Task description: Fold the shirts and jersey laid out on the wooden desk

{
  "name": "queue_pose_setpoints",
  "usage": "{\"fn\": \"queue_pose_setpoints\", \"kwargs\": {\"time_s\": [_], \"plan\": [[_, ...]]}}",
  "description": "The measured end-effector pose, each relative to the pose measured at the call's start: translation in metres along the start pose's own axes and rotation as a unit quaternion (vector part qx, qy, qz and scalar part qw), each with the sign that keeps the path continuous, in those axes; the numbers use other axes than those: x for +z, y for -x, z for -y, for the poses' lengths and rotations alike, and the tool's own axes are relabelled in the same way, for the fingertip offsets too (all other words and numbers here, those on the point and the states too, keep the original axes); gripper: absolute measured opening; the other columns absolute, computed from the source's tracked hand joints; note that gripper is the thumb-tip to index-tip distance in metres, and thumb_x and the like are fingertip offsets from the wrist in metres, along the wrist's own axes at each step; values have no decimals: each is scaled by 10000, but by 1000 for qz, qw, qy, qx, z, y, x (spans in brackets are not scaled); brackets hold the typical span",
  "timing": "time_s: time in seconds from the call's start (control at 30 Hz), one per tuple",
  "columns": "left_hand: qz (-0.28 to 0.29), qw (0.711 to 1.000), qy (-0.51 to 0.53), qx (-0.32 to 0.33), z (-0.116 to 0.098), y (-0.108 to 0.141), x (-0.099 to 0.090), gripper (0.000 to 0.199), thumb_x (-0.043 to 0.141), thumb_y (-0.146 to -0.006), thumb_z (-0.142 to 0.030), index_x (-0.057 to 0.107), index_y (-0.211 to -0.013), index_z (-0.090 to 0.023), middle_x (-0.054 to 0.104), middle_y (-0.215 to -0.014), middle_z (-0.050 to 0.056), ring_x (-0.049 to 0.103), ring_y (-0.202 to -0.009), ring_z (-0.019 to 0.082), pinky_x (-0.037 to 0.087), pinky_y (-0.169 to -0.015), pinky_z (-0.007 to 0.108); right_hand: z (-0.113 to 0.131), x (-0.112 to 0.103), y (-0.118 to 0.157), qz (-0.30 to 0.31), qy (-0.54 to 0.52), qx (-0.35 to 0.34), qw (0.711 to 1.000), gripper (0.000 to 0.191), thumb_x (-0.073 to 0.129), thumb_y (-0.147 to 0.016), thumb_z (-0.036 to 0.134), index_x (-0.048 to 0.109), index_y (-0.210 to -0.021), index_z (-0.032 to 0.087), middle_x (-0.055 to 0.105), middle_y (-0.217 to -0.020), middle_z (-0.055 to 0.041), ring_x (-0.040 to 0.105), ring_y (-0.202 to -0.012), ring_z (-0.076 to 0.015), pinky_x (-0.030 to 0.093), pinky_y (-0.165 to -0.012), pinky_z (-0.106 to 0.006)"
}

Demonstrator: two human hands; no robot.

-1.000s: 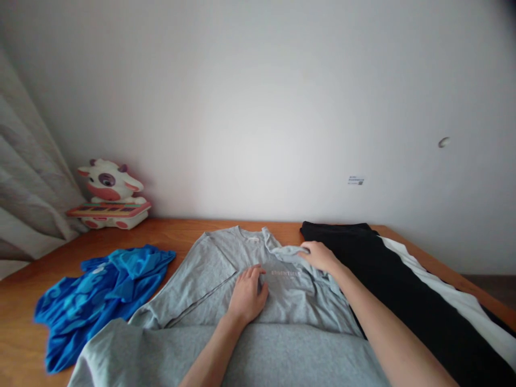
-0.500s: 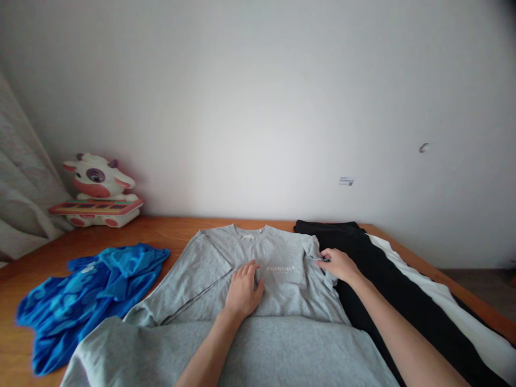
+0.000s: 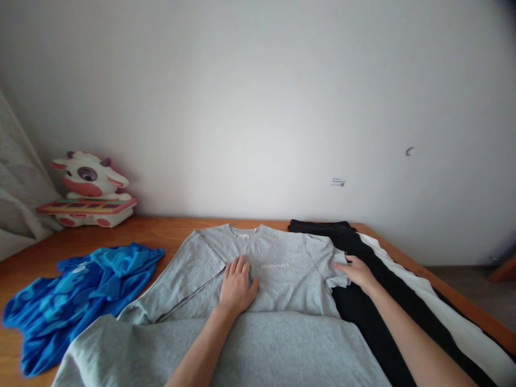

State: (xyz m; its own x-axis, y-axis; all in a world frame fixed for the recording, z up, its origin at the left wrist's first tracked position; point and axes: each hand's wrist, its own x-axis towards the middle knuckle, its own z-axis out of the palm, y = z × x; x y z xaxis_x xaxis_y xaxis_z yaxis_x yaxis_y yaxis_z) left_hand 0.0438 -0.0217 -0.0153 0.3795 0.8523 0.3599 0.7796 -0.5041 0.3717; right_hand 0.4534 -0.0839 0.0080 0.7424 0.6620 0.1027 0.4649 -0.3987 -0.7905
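Note:
A grey T-shirt [image 3: 278,287] with white "ESSENTIALS" lettering lies spread out, its collar towards the wall and its lower part folded up across the front. My left hand [image 3: 238,285] rests flat on the chest, fingers extended and slightly apart, left of the lettering. At the right sleeve, my right hand [image 3: 358,271] pinches the sleeve's edge between thumb and fingers and holds it out to the side, over black trousers [image 3: 387,290] with a white side stripe. The shirt's left sleeve lies angled down towards the front left.
On the wooden table [image 3: 157,231], a crumpled blue garment [image 3: 80,301] lies at the left. Behind it, a cow-shaped toy keyboard [image 3: 88,191] stands near a pale curtain [image 3: 20,183]. The white wall [image 3: 242,107] rises behind the table, with a small label [image 3: 338,182] and a hook [image 3: 410,151].
My right hand has moved right, drawing the bunched right sleeve outward so that it lies flatter. My left hand stays on the shirt's chest. The view has shifted slightly right.

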Motion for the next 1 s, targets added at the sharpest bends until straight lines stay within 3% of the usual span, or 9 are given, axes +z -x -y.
{"fn": "queue_pose_setpoints", "kwargs": {"time_s": [0.1,0.2,0.3,0.43,0.53,0.63,0.73,0.87,1.0], "plan": [[-5,1000,-25,-14,1,0,-2,501,537,-920,-418,589,-1341,-153,485,-1525,183,389,-1440,386,276,-1187,573,-5,-4,2,-14,14,36,999,499,760,-610,360,701,-1061,155,763,-966,-137,723,-947,-329,543,-854,-415],[-2,999,-31,-18,1,1,-7,544,533,-920,-432,578,-1369,-128,435,-1559,204,358,-1457,405,259,-1192,578,-9,-5,7,-25,4,65,998,651,749,-641,438,643,-1189,101,741,-1054,-204,711,-1001,-351,544,-877,-447],[29,999,-4,34,0,3,-10,573,536,-922,-485,566,-1398,-167,424,-1570,190,366,-1457,392,242,-1194,593,-11,-4,14,-8,-27,74,997,779,824,-557,462,621,-1219,105,753,-999,-179,724,-946,-346,573,-799,-436],[74,992,10,97,0,8,-10,665,516,-903,-641,553,-1428,-234,443,-1566,158,343,-1473,387,215,-1195,612,-7,-4,18,7,-80,57,995,669,817,-531,300,659,-1168,168,765,-940,-104,738,-842,-295,585,-758,-393],[74,993,6,95,1,10,-8,761,515,-869,-715,533,-1452,-226,412,-1581,175,312,-1484,404,199,-1191,632,-1,-2,22,-18,-120,51,991,660,763,-614,331,626,-1240,178,752,-1052,-118,735,-919,-279,583,-798,-357],[75,993,8,95,-1,10,-9,817,542,-831,-751,526,-1459,-229,405,-1581,185,309,-1482,420,189,-1186,653,1,1,31,-20,-150,67,986,709,778,-623,412,606,-1259,150,757,-1043,-134,734,-927,-296,595,-769,-362],[84,992,-2,92,-3,9,-12,830,533,-835,-752,514,-1470,-217,397,-1584,192,309,-1482,419,190,-1185,655,1,1,42,-5,-159,91,983,725,862,-508,398,654,-1142,117,768,-939,-153,733,-916,-340,598,-740,-395],[102,990,-16,92,-5,8,-16,835,504,-856,-744,506,-1474,-184,383,-1586,213,294,-1488,417,197,-1185,649,3,-4,47,4,-171,111,979,583,823,-522,336,677,-1045,122,771,-883,-158,740,-878,-357,598,-703,-421],[96,991,-11,92,-3,8,-13,803,517,-856,-732,530,-1453,-194,411,-1573,204,305,-1486,409,208,-1184,646,20,-2,51,-27,-183,82,979,646,708,-620,287,604,-1234,116,728,-1168,-190,698,-1085,-333,577,-860,-394]]}}
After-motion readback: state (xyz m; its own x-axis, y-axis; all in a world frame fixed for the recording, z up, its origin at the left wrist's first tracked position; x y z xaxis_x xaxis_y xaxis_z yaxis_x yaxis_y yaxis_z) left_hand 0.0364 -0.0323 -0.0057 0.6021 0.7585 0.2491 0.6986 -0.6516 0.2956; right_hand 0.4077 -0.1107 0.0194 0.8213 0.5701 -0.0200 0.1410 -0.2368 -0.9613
